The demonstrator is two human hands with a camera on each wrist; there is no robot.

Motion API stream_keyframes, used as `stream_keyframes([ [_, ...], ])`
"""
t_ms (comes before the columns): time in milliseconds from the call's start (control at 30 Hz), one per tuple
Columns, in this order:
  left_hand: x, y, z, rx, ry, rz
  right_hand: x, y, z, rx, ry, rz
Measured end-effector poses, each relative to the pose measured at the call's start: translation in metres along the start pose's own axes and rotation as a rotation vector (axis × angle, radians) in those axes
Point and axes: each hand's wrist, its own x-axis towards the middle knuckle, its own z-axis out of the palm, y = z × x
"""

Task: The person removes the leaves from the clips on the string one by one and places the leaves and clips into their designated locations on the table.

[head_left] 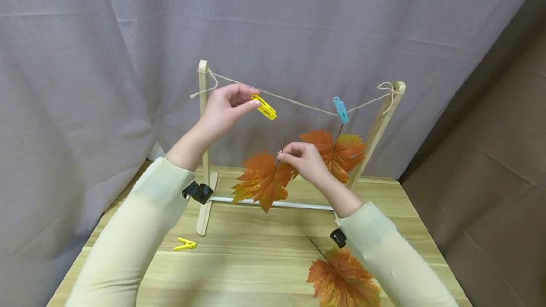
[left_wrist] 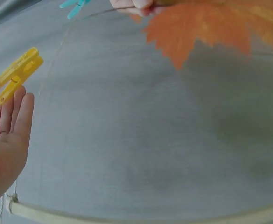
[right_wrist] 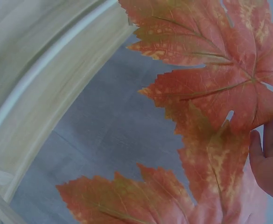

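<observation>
My left hand pinches the yellow clothespin; my right hand pinches the maple leaf stem, which probably slips if released early.

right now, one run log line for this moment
left hand: pinches yellow plastic clothespin at twine line | right hand: holds orange maple leaf by stem | blue clothespin: on line

Peg left of clipped leaf
</observation>
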Motion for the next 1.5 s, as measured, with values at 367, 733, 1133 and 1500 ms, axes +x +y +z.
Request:
stream_keyframes([
  [367, -0.024, -0.022, -0.014, -0.026, -0.095, -0.050, -0.015, 0.005, 0.006, 0.016, -0.067, 0.016],
  [733, -0.048, -0.050, -0.026, -0.041, -0.156, -0.111, -0.027, 0.014, 0.008, 0.013, -0.128, 0.000],
  [1133, -0.084, -0.101, -0.028, 0.005, -0.229, -0.187, -0.041, 0.033, -0.004, 0.007, -0.359, 0.008],
  [1500, -0.113, -0.138, -0.041, 0.030, -0.264, -0.199, -0.056, 0.060, -0.019, 0.008, -0.471, 0.032],
])
